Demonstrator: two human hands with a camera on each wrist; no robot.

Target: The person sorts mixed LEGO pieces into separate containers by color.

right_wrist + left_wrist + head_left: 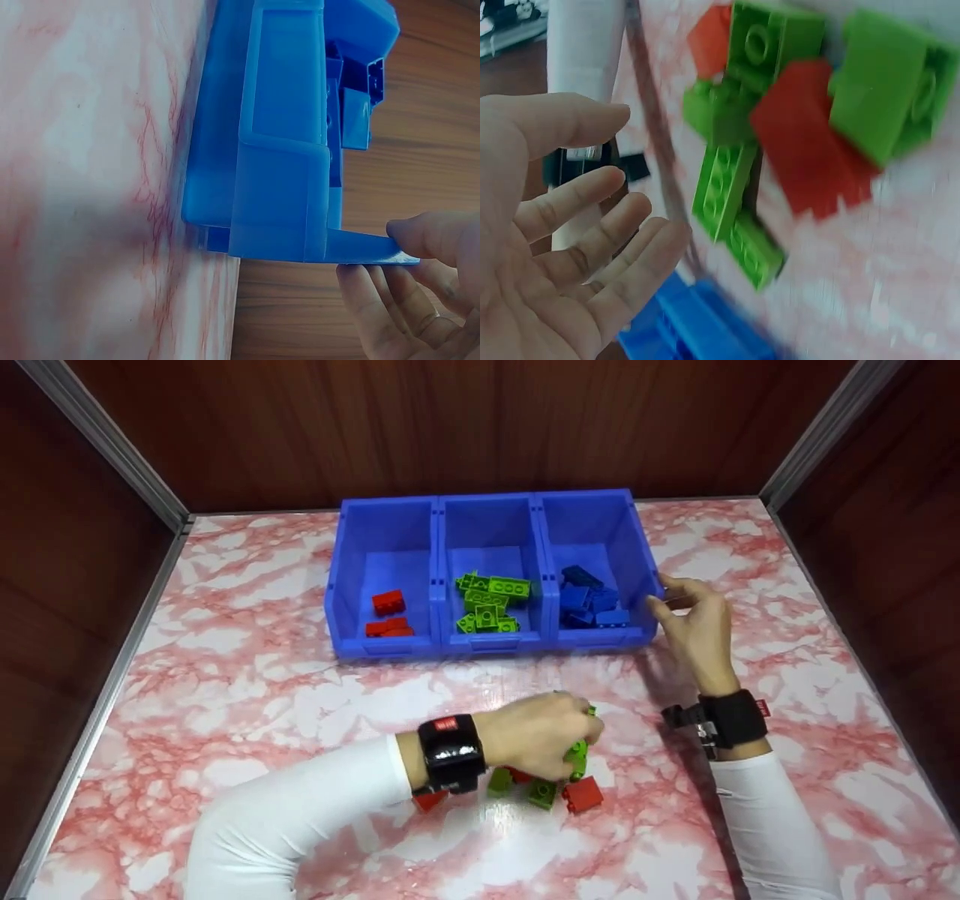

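Observation:
My left hand (536, 735) is low over a small pile of toy building bricks on the table. In the left wrist view its fingers (600, 247) are loosely bent with nothing between them, beside green bricks (724, 187) and a red brick (802, 135). With thumb and fingers on either side, my right hand (697, 626) pinches the right side wall of the blue three-compartment bin (495, 645). The right wrist view shows that grip on the bin's wall edge (367, 249). Part of the pile is hidden under the left hand in the head view.
Red bricks (388, 602) lie in the bin's left compartment, green bricks (486, 600) in the middle, blue bricks (589, 601) in the right. The marbled tabletop (247, 660) ends at wooden walls (480, 427) at the back and both sides.

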